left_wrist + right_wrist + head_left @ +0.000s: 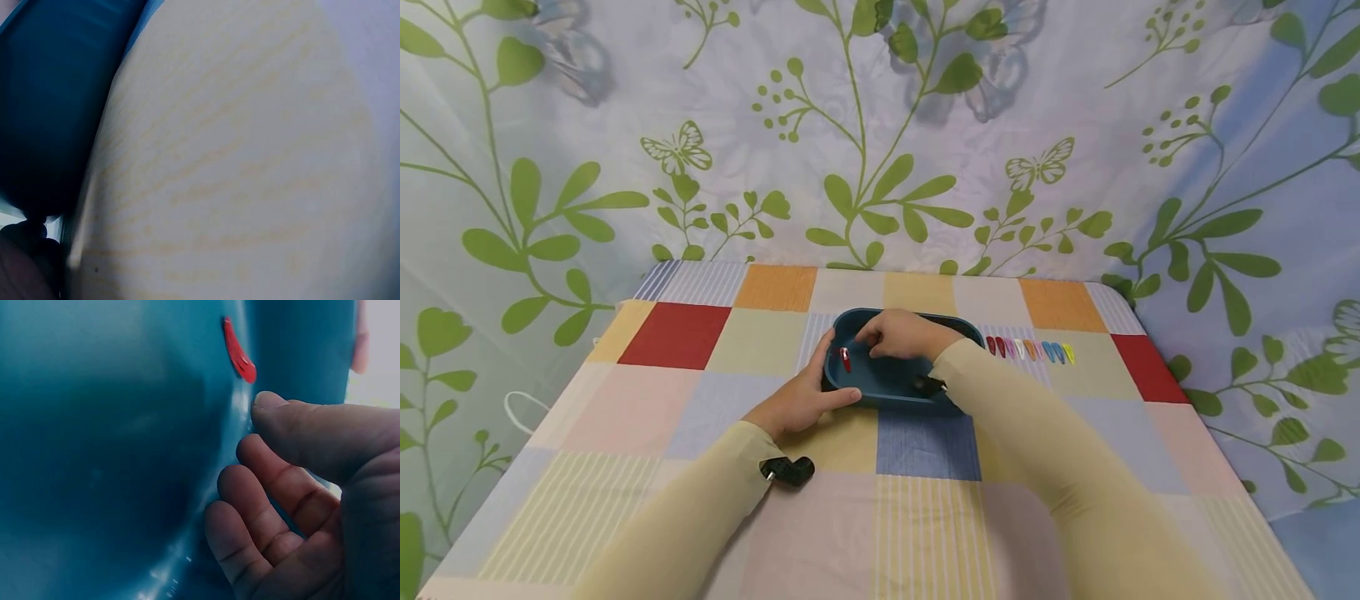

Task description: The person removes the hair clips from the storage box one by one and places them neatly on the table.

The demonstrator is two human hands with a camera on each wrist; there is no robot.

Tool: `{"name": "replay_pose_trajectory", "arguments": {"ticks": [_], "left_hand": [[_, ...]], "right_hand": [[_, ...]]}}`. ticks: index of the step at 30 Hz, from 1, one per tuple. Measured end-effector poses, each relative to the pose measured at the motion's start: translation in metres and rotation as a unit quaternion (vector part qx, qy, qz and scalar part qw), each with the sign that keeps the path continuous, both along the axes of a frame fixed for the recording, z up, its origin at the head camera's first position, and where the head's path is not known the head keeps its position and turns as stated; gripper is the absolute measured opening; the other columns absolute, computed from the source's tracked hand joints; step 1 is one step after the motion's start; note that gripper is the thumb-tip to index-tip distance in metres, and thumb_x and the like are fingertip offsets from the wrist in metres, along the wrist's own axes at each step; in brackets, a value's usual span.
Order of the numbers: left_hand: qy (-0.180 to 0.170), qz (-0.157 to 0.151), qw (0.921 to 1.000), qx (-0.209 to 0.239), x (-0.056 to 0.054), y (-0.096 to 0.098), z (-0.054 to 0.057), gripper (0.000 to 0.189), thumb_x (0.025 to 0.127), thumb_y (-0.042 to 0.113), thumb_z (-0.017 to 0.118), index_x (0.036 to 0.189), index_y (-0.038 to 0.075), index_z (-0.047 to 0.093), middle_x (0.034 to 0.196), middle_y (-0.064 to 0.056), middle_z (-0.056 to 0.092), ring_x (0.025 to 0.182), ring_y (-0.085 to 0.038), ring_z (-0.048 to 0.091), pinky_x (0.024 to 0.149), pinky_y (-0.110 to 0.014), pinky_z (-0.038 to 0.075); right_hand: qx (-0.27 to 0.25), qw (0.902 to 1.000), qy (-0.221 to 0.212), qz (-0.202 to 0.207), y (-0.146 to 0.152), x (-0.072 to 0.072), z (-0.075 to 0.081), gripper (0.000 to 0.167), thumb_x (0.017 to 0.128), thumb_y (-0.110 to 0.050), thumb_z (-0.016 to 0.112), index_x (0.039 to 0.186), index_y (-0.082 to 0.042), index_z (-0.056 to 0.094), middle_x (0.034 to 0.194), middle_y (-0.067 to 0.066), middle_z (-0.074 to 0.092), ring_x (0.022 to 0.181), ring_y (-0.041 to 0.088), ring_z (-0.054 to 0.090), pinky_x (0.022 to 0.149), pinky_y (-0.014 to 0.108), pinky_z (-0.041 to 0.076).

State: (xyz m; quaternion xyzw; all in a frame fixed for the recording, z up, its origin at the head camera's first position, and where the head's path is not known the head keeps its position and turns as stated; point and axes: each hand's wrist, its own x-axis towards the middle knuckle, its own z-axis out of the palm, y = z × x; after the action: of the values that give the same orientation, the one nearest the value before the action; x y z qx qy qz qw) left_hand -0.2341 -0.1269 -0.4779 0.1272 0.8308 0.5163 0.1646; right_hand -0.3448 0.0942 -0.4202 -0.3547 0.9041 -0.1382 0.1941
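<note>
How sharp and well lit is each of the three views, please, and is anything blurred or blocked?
Head view: evenly lit and sharp; the red hair clip in the blue tray reads clearly, though the near sleeves are soft. Left wrist view: almost wholly blocked by a blurred cream sleeve. Right wrist view: close and dim, with soft glare on the tray wall; the right hand is slightly out of focus.

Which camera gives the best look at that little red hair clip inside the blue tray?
The right wrist view: the red hair clip fills a clear patch on the blue tray, just beyond the right hand. The head view shows it only as a tiny red mark. The left wrist view does not show it.
</note>
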Motion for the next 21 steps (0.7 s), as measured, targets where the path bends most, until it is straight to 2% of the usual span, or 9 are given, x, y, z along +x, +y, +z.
{"name": "replay_pose_trajectory", "arguments": {"ticks": [7,11,21], "left_hand": [[-0.002,0.004,1.0000,-0.007,0.001,-0.001,0.001,0.112,0.098,0.044,0.075,0.165,0.046,-0.014,0.177,-0.008,0.011,0.159,-0.033,0.024,0.128,-0.061,0.019],[-0.002,0.006,0.9999,-0.010,0.001,-0.001,0.003,0.112,0.097,0.044,0.075,0.165,0.047,-0.014,0.177,-0.008,0.012,0.158,-0.033,0.027,0.128,-0.061,0.021],[0.006,0.000,0.9999,-0.009,0.000,0.000,0.001,0.113,0.098,0.042,0.075,0.167,0.041,-0.014,0.178,-0.009,0.008,0.161,-0.033,0.020,0.129,-0.062,0.016]], "right_hand": [[0.001,0.9998,-0.012,0.013,-0.002,-0.006,-0.017,0.040,0.099,-0.016,0.074,0.139,-0.015,0.071,0.118,0.005,0.075,0.102,0.016,0.068,0.093,0.034,0.057],[0.002,0.9997,-0.014,0.020,-0.004,-0.007,-0.017,0.039,0.098,-0.015,0.076,0.136,-0.016,0.073,0.116,0.005,0.075,0.101,0.016,0.066,0.093,0.034,0.057],[0.019,0.9993,0.002,0.033,-0.007,-0.004,-0.021,0.038,0.095,-0.013,0.078,0.133,-0.017,0.075,0.113,0.005,0.072,0.097,0.015,0.062,0.092,0.033,0.055]]}}
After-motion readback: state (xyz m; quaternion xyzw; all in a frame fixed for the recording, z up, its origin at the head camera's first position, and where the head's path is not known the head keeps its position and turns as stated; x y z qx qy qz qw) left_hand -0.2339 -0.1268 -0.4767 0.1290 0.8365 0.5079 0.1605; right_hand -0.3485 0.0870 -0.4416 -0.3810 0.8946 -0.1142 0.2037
